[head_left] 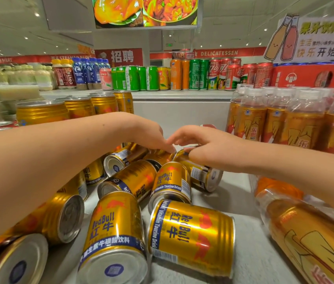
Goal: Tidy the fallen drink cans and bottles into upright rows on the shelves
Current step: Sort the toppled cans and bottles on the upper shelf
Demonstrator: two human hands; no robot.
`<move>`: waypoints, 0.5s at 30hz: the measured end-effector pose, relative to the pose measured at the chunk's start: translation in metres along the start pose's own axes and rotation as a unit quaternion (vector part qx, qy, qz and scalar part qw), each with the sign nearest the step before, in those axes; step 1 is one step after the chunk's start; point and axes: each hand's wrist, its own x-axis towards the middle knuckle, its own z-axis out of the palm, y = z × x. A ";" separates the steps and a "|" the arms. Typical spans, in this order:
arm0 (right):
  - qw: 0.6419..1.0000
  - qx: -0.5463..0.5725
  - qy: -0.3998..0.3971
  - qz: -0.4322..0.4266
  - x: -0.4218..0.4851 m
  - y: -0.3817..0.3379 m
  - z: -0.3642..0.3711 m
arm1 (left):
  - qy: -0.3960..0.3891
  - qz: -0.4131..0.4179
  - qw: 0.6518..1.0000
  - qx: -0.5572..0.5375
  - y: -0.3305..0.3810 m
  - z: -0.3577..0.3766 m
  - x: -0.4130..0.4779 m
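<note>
Shelf: grey shelf; fallen cans heaped near and middle, upright cans far left, bottles right.
Left grip: fingers straight, touching the heap.
Right grip: curled round one far can.
Room: shop with red signs.

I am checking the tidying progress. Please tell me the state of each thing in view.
Fallen gold cans: lying on their sides, piled.
Back gold cans: upright, in a row.
Right bottles: upright, in rows.
Near bottle: lying down.
Left hand: fingers touch a fallen can.
Right hand: grips the far fallen can.
</note>
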 end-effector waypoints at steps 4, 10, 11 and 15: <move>0.997 0.018 0.073 0.009 -0.009 0.003 -0.018 | -0.006 0.000 1.000 0.003 0.005 -0.006 0.010; 0.984 -0.092 0.117 0.093 -0.045 0.028 -0.051 | 0.079 0.098 0.992 -0.015 0.055 -0.007 0.038; 0.983 -0.103 0.108 0.105 -0.052 0.034 -0.052 | 0.083 0.135 0.987 -0.010 0.067 -0.005 0.042; 0.988 -0.112 0.041 0.099 -0.077 0.044 -0.050 | 0.068 0.237 0.961 0.124 0.100 -0.002 0.059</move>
